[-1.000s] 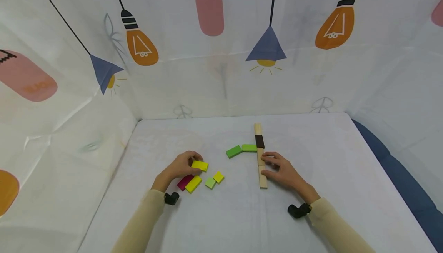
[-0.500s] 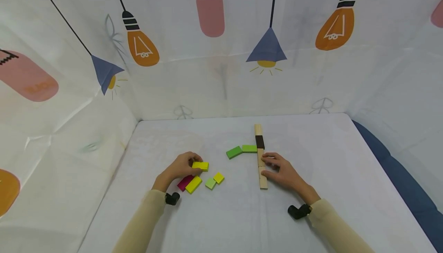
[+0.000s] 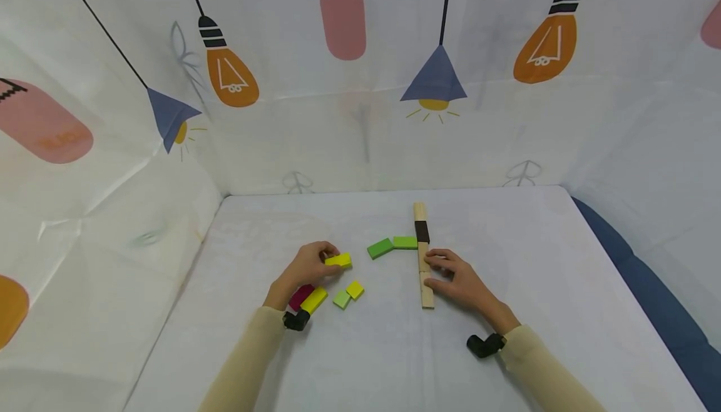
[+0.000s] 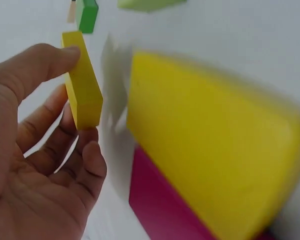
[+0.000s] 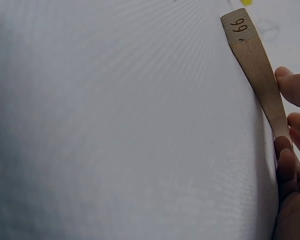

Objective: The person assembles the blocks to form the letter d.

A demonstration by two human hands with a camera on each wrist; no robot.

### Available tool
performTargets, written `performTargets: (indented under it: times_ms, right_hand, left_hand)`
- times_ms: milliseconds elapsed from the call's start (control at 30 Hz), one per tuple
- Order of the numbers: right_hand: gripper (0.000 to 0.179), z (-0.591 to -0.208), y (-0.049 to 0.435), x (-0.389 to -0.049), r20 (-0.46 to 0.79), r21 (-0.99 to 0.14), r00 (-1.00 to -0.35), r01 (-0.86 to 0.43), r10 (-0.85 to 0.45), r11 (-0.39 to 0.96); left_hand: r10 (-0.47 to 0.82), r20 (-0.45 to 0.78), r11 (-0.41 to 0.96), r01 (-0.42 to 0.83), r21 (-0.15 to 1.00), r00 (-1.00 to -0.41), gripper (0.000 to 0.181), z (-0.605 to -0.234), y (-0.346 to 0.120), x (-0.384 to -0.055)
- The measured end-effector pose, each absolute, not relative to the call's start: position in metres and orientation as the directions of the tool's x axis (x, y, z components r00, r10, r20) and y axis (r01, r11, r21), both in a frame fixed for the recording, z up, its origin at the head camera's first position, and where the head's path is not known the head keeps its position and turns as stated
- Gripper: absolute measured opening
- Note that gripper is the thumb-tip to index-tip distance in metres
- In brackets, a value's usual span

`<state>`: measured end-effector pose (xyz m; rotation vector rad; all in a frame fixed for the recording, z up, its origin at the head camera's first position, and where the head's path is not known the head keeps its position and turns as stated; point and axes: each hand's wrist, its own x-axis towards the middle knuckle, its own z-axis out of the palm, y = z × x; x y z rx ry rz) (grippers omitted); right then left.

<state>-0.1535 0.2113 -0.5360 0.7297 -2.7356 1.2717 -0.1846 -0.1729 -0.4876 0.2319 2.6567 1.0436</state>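
Our left hand (image 3: 310, 265) pinches 1 yellow block (image 3: 340, 261).
Our right hand (image 3: 460, 279), fingers loosely curved, touches the wooden row (image 3: 423, 255); 2 green blocks (image 3: 405, 243) lie beside that row.

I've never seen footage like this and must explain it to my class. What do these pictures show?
No machine works here, only a person's bare left hand and right hand. The wide picture comes from a camera on the head, looking forward and down; the close ones come from a wrist camera on each arm.

On the white table lies a row of wooden blocks, including one dark block, with two green blocks to its left. Nearby are a magenta block beside a yellow block, plus a small pale-green block and a small yellow block. The left hand pinches another yellow block; the right hand touches the row.
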Motion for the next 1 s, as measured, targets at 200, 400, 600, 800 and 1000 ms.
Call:
performTargets:
  times_ms: [200,400,600,800,1000]
  right_hand:
    - [0.049,-0.537,0.212,-0.154,0.22,-0.714,-0.891,-0.424,-0.396,0.557]
    - [0.049,-0.537,0.212,-0.154,0.222,-0.717,-0.889,-0.428,-0.402,0.551]
    - [0.049,-0.537,0.212,-0.155,0.224,-0.714,-0.887,-0.431,-0.403,0.552]
    - [0.048,-0.537,0.213,-0.155,0.233,-0.713,-0.885,-0.438,-0.404,0.547]
    - [0.049,-0.537,0.212,-0.155,0.221,-0.717,-0.889,-0.427,-0.402,0.551]
  left_hand:
    - [0.218,-0.208,0.706,0.007,0.708,-0.953,0.033,-0.493,-0.158,-0.186]
    - [0.202,-0.207,0.693,-0.01,0.721,-0.957,0.031,-0.497,-0.146,-0.184]
    - [0.237,-0.184,0.687,0.031,0.726,-0.954,0.041,-0.494,-0.138,-0.183]
    - [0.315,-0.198,0.64,0.054,0.766,-0.928,0.049,-0.493,-0.139,-0.184]
    - [0.384,-0.243,0.612,0.049,0.789,-0.891,0.057,-0.495,-0.146,-0.189]
